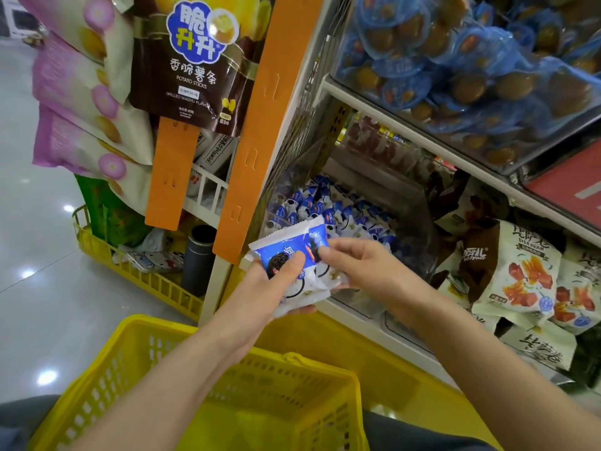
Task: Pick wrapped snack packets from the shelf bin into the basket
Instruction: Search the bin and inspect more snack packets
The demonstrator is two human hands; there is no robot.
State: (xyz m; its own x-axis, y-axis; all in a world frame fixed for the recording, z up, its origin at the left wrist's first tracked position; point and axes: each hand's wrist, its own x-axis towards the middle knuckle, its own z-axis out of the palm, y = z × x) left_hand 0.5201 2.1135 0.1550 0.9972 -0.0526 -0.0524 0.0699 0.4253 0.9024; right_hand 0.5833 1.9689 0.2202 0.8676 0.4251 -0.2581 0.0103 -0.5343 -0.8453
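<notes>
Holding a small stack of blue-and-white snack packets (282,252) in the left hand (260,296), thumb pressing down on the top one, fingers curling under the pile. Pinching the right edge of that top packet with the right hand (357,265), thumb and forefinger closing narrowly on the wrapper, other fingers bending loosely. Hovering the stack just outside the front edge of the shelf bin (413,222), with loose packets (325,208) of the same kind lying heaped inside at 12 o'clock from the hands. Sitting directly below at 6 o'clock, the yellow basket (107,379), mouth gaping wide, both forearms crossing above its far rim. Crowding in at 11 o'clock, an orange upright (260,125), its lower corner close to the stack's left edge, possibly touching, hard to judge from this angle. Leaving open floor (39,255) out at 9 o'clock, beyond a second yellow basket (146,278) standing by the shelf foot.
</notes>
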